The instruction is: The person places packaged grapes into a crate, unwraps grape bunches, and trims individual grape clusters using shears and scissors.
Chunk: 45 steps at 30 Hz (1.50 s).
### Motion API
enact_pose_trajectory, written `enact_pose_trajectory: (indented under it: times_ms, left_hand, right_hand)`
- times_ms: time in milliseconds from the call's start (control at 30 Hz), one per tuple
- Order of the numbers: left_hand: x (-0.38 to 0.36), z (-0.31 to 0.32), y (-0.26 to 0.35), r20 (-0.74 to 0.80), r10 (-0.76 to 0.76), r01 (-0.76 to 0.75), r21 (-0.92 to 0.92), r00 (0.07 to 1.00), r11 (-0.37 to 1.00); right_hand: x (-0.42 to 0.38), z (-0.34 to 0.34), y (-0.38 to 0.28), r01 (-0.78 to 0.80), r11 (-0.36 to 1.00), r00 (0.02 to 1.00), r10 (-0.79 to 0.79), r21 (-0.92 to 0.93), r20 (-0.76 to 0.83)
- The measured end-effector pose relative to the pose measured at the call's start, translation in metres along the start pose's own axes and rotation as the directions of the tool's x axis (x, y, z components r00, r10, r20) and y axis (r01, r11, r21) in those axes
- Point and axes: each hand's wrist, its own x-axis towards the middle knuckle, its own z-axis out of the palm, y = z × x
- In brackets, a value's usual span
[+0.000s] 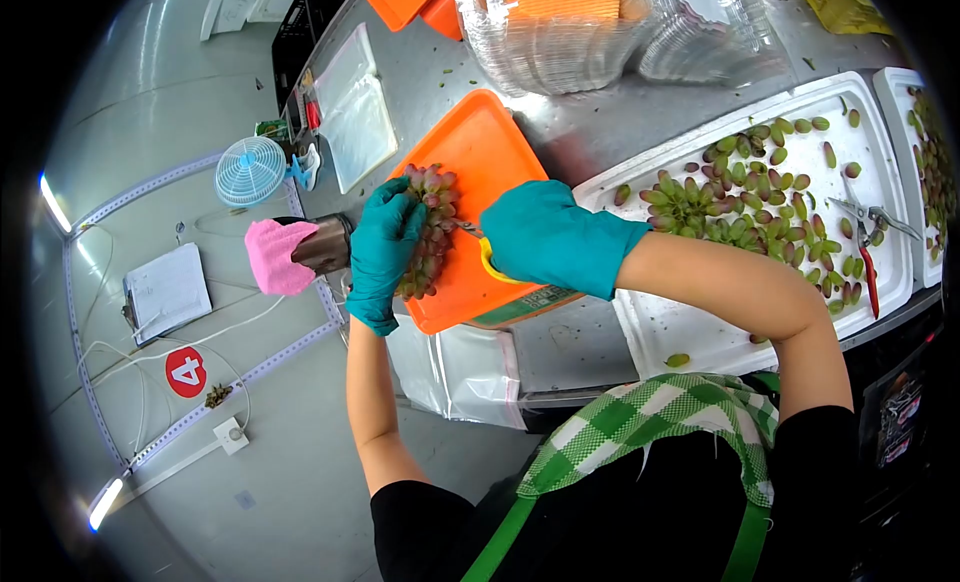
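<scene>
My left hand (380, 247), in a teal glove, is closed on a bunch of reddish-green grapes (432, 217) over the left side of an orange tray (490, 132). Gloved the same way, my right hand (550, 237) grips scissors (491, 263) by their yellow handle. The scissor blades point left, their tips right at the edge of the bunch. Beneath the tray shows the green front of a scale (535, 304).
On the right, a white foam box (640, 332) holds grapes and red-handled pruning shears (870, 277). Clear plastic containers (550, 72) are stacked at the back. Plastic bags (455, 372) lie at the near edge. A metal post with a pink cloth (280, 257) stands left.
</scene>
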Motion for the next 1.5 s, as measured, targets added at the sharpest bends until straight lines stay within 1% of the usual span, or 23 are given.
enact_pose_trajectory:
  times_ms: [133,233,333,400,433,533,633,700,733,800,933,1000,1033,1100,1133,1200,1233,1300,1367,1400,1433,1500]
  left_hand:
    - [0.000,0.000,-0.002,-0.008,0.027,-0.027,0.010,1.000,1.000]
    - [0.000,0.000,0.000,0.000,0.008,-0.008,0.023,1.000,1.000]
    - [0.000,0.000,0.000,0.009,-0.008,0.008,0.011,1.000,1.000]
    - [-0.001,0.001,-0.003,0.001,0.004,-0.004,0.010,1.000,1.000]
    - [-0.001,0.001,-0.003,0.005,0.000,0.001,-0.011,1.000,1.000]
    - [-0.002,0.001,-0.006,0.013,-0.013,0.014,-0.070,1.000,0.997]
    - [-0.002,0.000,-0.009,0.023,-0.001,0.004,-0.110,1.000,0.994]
    - [-0.002,-0.001,-0.009,0.028,0.020,-0.016,-0.129,0.999,0.991]
    - [-0.003,-0.002,-0.009,0.030,-0.003,0.008,-0.178,1.000,0.984]
    - [-0.005,-0.002,-0.007,0.035,-0.048,0.056,-0.276,0.998,0.960]
    - [-0.008,-0.002,-0.011,0.032,-0.022,0.032,-0.348,0.999,0.937]
    - [-0.011,0.002,-0.016,0.009,-0.010,0.012,-0.401,1.000,0.916]
    - [-0.012,0.002,-0.017,0.007,-0.007,0.009,-0.393,1.000,0.919]
    - [-0.012,0.003,-0.021,0.005,-0.002,0.004,-0.378,1.000,0.926]
    - [-0.012,0.004,-0.021,-0.025,-0.034,0.020,-0.419,0.999,0.908]
    - [-0.012,0.006,-0.021,-0.081,-0.099,0.045,-0.499,0.992,0.865]
    - [-0.013,0.007,-0.026,-0.011,-0.155,0.126,-0.525,0.988,0.842]
    - [-0.015,0.009,-0.038,0.134,-0.252,0.283,-0.557,0.958,0.781]
    - [-0.013,0.000,-0.035,0.300,-0.343,0.452,-0.684,0.890,0.573]
    - [-0.013,-0.003,-0.035,0.387,-0.369,0.527,-0.721,0.845,0.450]
    - [-0.013,-0.005,-0.039,0.426,-0.360,0.553,-0.717,0.830,0.426]
    - [-0.008,-0.005,-0.050,0.498,-0.333,0.598,-0.706,0.801,0.380]
  right_hand:
    - [-0.009,0.002,0.001,0.060,0.997,0.995,-0.064,-0.041,-0.082]
    - [-0.010,-0.006,-0.003,-0.009,1.000,0.996,0.012,0.030,-0.088]
    - [-0.007,0.002,0.002,0.062,0.996,0.987,-0.070,-0.061,-0.145]
    - [-0.004,-0.002,0.001,-0.029,0.999,0.999,0.029,-0.018,-0.029]
    - [-0.003,-0.004,0.000,-0.076,0.997,0.997,0.076,0.000,0.032]
    - [-0.004,0.005,0.001,-0.130,0.992,0.991,0.129,0.011,0.029]
    - [-0.005,0.013,0.003,-0.092,0.982,0.995,0.084,-0.165,-0.057]
    - [-0.004,0.013,0.004,-0.123,0.970,0.992,0.112,-0.210,-0.063]
    - [-0.003,0.012,0.004,-0.137,0.963,0.990,0.125,-0.233,-0.066]
    - [0.000,0.015,0.006,-0.142,0.956,0.989,0.125,-0.257,-0.081]
    - [0.004,0.016,0.006,-0.144,0.956,0.988,0.126,-0.257,-0.086]
    - [0.002,0.012,0.006,-0.131,0.968,0.990,0.119,-0.212,-0.070]
    - [0.000,0.009,0.006,-0.124,0.974,0.992,0.115,-0.190,-0.061]
    - [0.001,0.005,0.006,-0.146,0.986,0.986,0.152,-0.079,0.065]
    - [0.003,0.002,0.006,-0.162,0.987,0.978,0.164,-0.027,0.129]
    - [0.005,-0.004,-0.005,-0.226,0.961,0.967,0.201,0.162,0.158]
    - [0.006,-0.006,-0.010,-0.258,0.932,0.960,0.218,0.254,0.176]
    - [0.014,0.005,-0.014,-0.315,0.843,0.949,0.289,0.436,0.127]
    - [0.021,0.023,-0.015,-0.355,0.704,0.919,0.384,0.615,0.090]
    - [0.026,0.034,-0.015,-0.367,0.611,0.893,0.442,0.701,0.082]
    - [0.030,0.043,-0.016,-0.365,0.511,0.864,0.498,0.778,0.078]
    - [0.041,0.057,-0.021,-0.359,0.417,0.831,0.550,0.835,0.082]
